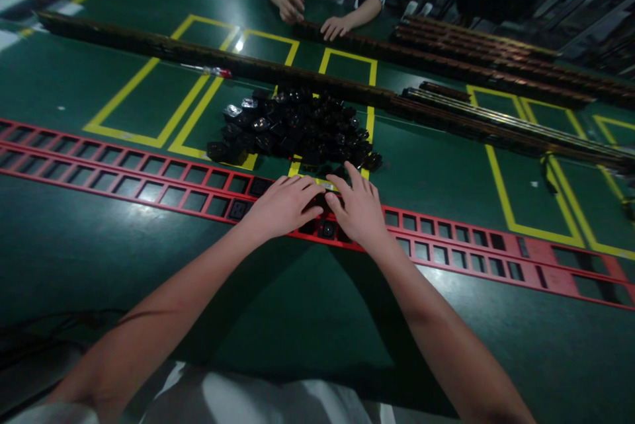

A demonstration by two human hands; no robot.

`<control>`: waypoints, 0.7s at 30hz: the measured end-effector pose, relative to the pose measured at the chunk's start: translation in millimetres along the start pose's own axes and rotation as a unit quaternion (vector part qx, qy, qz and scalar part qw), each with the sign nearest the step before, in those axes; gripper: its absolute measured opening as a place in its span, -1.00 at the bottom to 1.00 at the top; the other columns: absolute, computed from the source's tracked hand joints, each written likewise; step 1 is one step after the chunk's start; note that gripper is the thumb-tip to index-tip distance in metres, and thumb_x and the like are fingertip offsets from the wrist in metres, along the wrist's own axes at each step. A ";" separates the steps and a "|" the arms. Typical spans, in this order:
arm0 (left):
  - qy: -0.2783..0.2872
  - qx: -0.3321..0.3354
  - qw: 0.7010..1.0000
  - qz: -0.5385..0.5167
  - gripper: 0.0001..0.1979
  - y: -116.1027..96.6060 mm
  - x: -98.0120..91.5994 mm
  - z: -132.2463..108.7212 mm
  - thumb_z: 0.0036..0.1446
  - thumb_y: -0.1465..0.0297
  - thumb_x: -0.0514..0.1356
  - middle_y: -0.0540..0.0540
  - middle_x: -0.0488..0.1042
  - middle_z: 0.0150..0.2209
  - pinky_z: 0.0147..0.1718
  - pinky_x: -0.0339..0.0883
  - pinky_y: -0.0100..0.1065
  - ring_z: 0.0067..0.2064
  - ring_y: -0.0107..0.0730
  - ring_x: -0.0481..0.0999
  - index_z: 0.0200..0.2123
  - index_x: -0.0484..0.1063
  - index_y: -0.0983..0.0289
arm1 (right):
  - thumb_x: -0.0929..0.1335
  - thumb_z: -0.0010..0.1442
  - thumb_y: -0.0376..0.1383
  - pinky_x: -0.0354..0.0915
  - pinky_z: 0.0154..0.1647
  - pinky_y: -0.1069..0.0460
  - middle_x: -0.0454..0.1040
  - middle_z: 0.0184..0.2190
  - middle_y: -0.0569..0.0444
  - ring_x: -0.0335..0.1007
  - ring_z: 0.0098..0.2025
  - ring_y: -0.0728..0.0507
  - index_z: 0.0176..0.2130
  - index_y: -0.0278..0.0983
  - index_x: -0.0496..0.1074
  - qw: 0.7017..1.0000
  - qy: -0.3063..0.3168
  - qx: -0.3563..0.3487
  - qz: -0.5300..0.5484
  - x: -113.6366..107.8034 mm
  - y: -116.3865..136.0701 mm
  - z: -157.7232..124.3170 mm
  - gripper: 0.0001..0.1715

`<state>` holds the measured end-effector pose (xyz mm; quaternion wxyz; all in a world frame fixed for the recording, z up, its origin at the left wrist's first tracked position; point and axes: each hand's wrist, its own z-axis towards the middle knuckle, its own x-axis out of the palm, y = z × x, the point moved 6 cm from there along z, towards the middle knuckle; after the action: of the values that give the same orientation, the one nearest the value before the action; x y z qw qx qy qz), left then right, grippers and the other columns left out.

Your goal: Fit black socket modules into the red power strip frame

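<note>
A long red metal strip (193,176) with two rows of square openings runs across the green table. Black power sockets (328,229) sit in several of its middle openings. My left hand (288,206) rests over the strip, palm down, thumb apart from the other fingers. Close beside it, my right hand (358,206) is on the strip too, with its fingers spread. I see nothing held in either hand, though the spots under the fingertips are partly hidden. Just beyond my fingers lies a heap of loose black sockets (297,126).
Yellow tape outlines (124,136) mark the green tabletop (426,172). A long dark rail (278,70) crosses behind the heap, with a screwdriver (215,71) by it. More rails (476,47) are stacked at the back right. Across the table, a co-worker's hands (335,27) touch another rail.
</note>
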<state>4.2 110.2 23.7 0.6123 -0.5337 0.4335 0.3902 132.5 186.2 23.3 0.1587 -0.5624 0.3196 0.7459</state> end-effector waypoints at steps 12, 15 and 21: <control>-0.003 0.001 1.000 0.020 -0.65 -1.5 -1.8 1.3 0.38 0.19 0.10 0.17 0.48 0.06 0.03 0.27 -0.10 0.09 -0.08 0.45 0.10 0.39 0.25 | 0.37 0.27 -0.27 0.39 0.00 -0.15 0.42 -0.14 -0.05 0.42 0.01 -0.23 -0.27 -0.19 0.29 0.953 -0.194 -0.068 0.221 -20.7 -15.0 -6.7 -0.87; -0.002 0.001 1.000 0.023 -0.67 -1.6 -1.5 1.2 0.38 0.20 0.09 0.18 0.48 0.04 0.03 0.27 -0.09 0.09 -0.06 0.45 0.07 0.39 0.25 | 0.40 0.25 -0.26 0.42 -0.08 -0.11 0.44 -0.11 -0.02 0.44 -0.08 -0.19 -0.09 -0.17 0.30 0.942 -0.189 -0.081 0.265 -21.1 -17.1 -8.3 -0.75; 0.005 -0.002 1.000 0.019 -0.68 -0.1 0.6 1.6 0.34 0.27 0.12 0.19 0.47 0.03 0.04 0.27 -0.07 0.10 -0.05 0.44 0.08 0.39 0.29 | 0.20 0.45 -0.24 0.39 0.02 -0.14 0.46 -0.01 -0.09 0.43 0.03 -0.20 0.12 -0.17 0.34 0.944 -0.111 -0.178 0.253 -22.2 0.5 -11.6 -0.69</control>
<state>4.6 111.8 23.3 0.6017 -0.5286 0.4458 0.3998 147.8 181.0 42.4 -0.1036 -0.3955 0.2933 0.8642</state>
